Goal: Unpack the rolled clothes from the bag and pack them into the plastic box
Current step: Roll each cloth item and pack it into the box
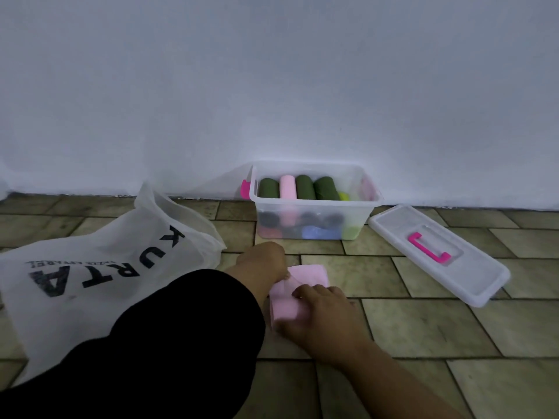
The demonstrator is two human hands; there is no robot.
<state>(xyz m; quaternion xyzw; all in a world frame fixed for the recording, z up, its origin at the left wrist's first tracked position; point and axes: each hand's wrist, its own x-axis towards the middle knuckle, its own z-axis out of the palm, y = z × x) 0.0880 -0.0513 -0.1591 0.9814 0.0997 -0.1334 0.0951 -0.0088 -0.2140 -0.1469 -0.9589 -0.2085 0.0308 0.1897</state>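
Pink cloth, rolled into a short bundle, lies on the tiled floor [423,328] in front of the person: this pink roll [305,278] sits between the two hands, out of the bag and not yet in the box. The left grip [261,261], reaching out of a black sleeve [181,328], pinches the far end of the roll with its fingertips. The right grip [317,309], on a bare forearm, is closed over the near end, fingers curled across the top and thumb tucked against the side.

Beyond the hands the clear plastic box [314,202] stands open against the pale wall [272,86]. Its top layer holds three green rolls [269,187] and a pale pink one [287,187] side by side, with something yellow-green at the right end; darker rolls and a blue one [320,232] show dimly through the front wall. A bright pink latch [245,189] hangs on its left end.

To the right of the box its lid [472,276] lies flat on the floor, with a pink handle [428,247] on top. To the left, the white bag [90,267], printed KURTA in black, lies slumped with its mouth toward the box.
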